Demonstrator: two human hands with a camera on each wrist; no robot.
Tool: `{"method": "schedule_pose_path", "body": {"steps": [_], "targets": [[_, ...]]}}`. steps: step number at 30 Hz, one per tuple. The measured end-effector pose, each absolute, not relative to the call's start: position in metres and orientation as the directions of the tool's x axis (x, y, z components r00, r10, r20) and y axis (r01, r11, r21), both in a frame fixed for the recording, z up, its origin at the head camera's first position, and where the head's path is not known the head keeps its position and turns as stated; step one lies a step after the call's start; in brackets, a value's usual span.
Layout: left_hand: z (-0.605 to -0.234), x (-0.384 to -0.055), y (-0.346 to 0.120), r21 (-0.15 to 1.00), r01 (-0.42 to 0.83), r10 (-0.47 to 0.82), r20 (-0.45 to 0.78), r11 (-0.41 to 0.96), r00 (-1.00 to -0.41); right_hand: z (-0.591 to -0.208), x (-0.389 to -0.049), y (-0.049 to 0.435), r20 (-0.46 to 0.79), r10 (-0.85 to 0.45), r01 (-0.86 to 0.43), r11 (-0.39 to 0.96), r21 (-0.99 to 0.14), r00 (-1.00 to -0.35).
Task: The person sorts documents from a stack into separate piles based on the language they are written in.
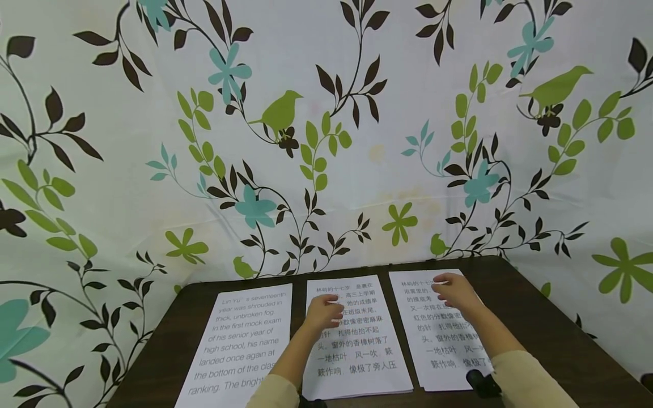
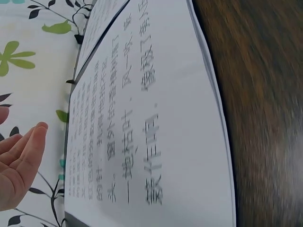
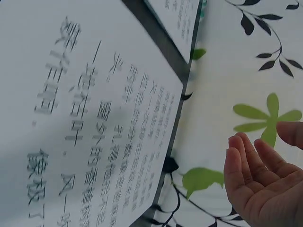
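Note:
Three printed stacks of paper lie side by side on a dark wooden table. My left hand (image 1: 323, 313) hovers over the middle stack (image 1: 357, 362), which bears Chinese text; its fingers are loosely bent and hold nothing. Above the right stack (image 1: 433, 340), also in Chinese, hangs my right hand (image 1: 456, 290), with nothing in its fingers. In the left wrist view the left hand (image 2: 21, 165) shows at the left edge, apart from the sheets. The right wrist view has the right hand (image 3: 260, 177) with relaxed fingers, thumb apart. English text covers the left stack (image 1: 240, 340).
The wooden table (image 1: 148, 351) has rounded back corners. Behind it hangs a white cloth (image 1: 326, 141) printed with leaves, flowers and green birds. A black wrist device (image 1: 482, 383) sits by the right sleeve.

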State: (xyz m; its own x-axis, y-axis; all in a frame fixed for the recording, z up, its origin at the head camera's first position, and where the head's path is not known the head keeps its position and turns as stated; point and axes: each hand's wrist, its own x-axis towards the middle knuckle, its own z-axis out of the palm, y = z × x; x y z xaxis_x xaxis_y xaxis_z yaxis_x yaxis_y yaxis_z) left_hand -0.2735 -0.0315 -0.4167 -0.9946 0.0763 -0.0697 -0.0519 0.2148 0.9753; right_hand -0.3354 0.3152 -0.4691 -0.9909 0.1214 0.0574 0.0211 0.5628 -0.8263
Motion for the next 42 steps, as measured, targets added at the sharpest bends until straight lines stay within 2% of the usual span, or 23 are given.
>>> {"method": "schedule_pose_path", "body": {"steps": [5,9,17,24,35,42], "targets": [[-0.418,-0.275,-0.041,0.970,-0.067,0.036,-0.077,0.234,-0.996,-0.403,-0.286,0.260,0.037,0.055,-0.004,0.508,-0.861,-0.998],[-0.418,-0.274,-0.046,0.971,-0.068,0.019,-0.075,0.231,-0.997,-0.382,-0.267,0.233,0.013,0.062,0.019,0.487,-0.873,-0.998],[-0.423,-0.271,-0.062,0.975,-0.055,0.017,-0.060,0.214,-0.998,-0.388,-0.264,0.214,-0.007,0.031,0.020,0.443,-0.896,-0.999],[-0.431,-0.269,-0.079,0.978,-0.044,0.001,-0.045,0.202,-0.999,-0.394,-0.258,0.201,-0.041,0.055,0.061,0.439,-0.896,-0.998],[-0.446,-0.264,-0.090,0.963,-0.095,-0.070,-0.080,0.251,-0.994,-0.416,-0.253,0.191,-0.090,0.048,0.101,0.358,-0.928,-0.995],[-0.453,-0.261,-0.092,0.944,-0.116,-0.120,-0.082,0.308,-0.989,-0.430,-0.251,0.187,-0.137,0.047,0.145,0.367,-0.919,-0.989]]}}
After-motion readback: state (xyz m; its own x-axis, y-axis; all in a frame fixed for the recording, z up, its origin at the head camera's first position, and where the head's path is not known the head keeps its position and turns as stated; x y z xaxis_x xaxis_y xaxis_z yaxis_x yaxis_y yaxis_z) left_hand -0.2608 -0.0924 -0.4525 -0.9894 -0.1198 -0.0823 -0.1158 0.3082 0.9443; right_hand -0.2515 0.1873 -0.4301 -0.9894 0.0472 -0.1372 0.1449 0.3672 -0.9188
